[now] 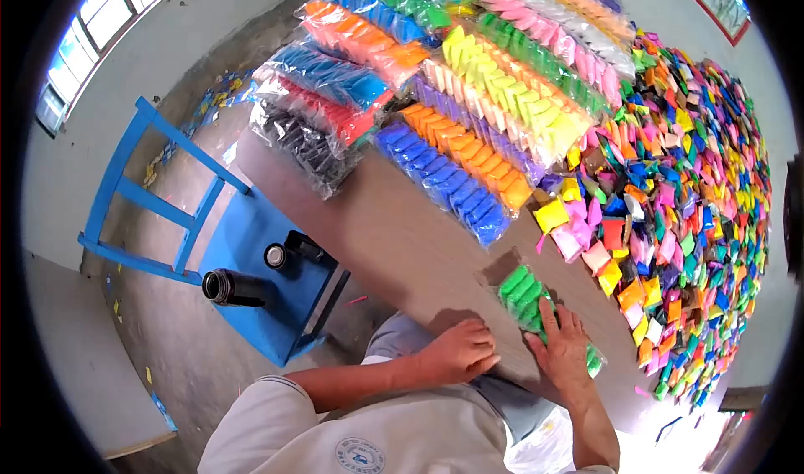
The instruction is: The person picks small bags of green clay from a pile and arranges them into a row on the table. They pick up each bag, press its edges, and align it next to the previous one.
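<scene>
My right hand [559, 340] lies on a clear bag of green packets [523, 296] near the table's front edge, its fingers apart and spread over the bag's middle. The bag's upper left part shows, and a small end sticks out to the right of the hand. To the left, my left hand [463, 351] rests at the table's edge with its fingers curled in; whether anything is inside them is hidden. Beyond the hands, a bag of blue packets [444, 177] and a row of orange packets [469, 151] lie on the brown table [394, 231].
Rows of bagged packets in many colours fill the table's far side. A large heap of loose coloured packets [670, 198] spreads along the right. At left stands a blue chair [251, 223] with a dark flask [239, 290], a round lid [275, 256] and a black object on its seat.
</scene>
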{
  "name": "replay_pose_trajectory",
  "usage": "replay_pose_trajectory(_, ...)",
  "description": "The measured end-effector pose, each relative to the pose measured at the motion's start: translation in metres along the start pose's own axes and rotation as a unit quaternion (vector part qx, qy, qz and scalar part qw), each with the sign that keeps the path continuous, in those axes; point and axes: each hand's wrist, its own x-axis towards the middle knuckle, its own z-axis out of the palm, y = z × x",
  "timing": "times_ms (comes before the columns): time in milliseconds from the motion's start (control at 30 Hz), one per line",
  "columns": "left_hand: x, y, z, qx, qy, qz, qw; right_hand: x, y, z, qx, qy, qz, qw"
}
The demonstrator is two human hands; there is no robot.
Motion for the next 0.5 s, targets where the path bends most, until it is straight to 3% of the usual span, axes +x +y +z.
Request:
replay_pose_trajectory(167,-0.021,0.012,0.007,-0.013,-0.019,-0.013,1.0,0.039,-0.046,-0.001,-0.027,0.01,-0.105,0.994)
replay_pose_trajectory(267,-0.023,0.012,0.011,0.004,0.052,0.025,0.998,0.071,-0.094,0.007,-0.022,0.008,-0.172,0.985)
replay_pose_trajectory(333,-0.027,0.006,0.024,-0.018,0.046,0.01,0.999,0.099,-0.127,0.004,0.023,-0.041,-0.167,0.985)
replay_pose_trajectory(500,-0.034,-0.003,0.028,0.031,0.041,0.056,0.997,0.173,-0.175,0.024,0.002,0.124,-0.222,0.967)
